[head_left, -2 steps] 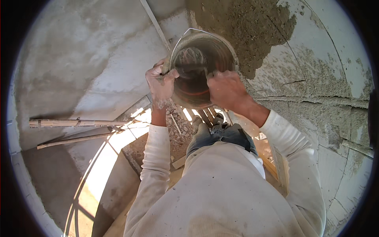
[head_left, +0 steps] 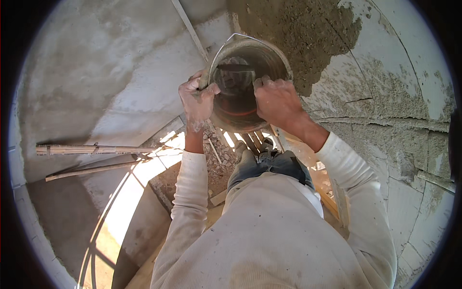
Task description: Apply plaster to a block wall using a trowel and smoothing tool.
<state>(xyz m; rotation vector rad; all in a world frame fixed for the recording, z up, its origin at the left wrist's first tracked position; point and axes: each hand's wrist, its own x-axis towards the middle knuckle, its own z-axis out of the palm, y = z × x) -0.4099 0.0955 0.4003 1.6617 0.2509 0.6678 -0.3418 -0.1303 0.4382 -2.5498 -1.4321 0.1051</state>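
A dirty dark bucket is held up in front of me, its mouth tilted toward me. Its thin wire handle arches over the far rim. My left hand, smeared with mortar, is closed on the bucket's left rim, thumb inside. Across the mouth, my right hand is a fist with its knuckles inside the right side. A dark flat-bladed tool with a straight edge shows inside the bucket, left of that fist. The fist seems to grip this tool, but the handle is hidden.
Wet brown mortar covers part of the pale block wall on the right. A smooth plastered wall stands at left, with wooden poles beside it. Wooden slats and rubble lie below, near my feet.
My right hand has shifted slightly up inside the bucket, and the dark blade's edge has moved farther up with it. The bucket has moved a touch right; my left hand keeps its hold.
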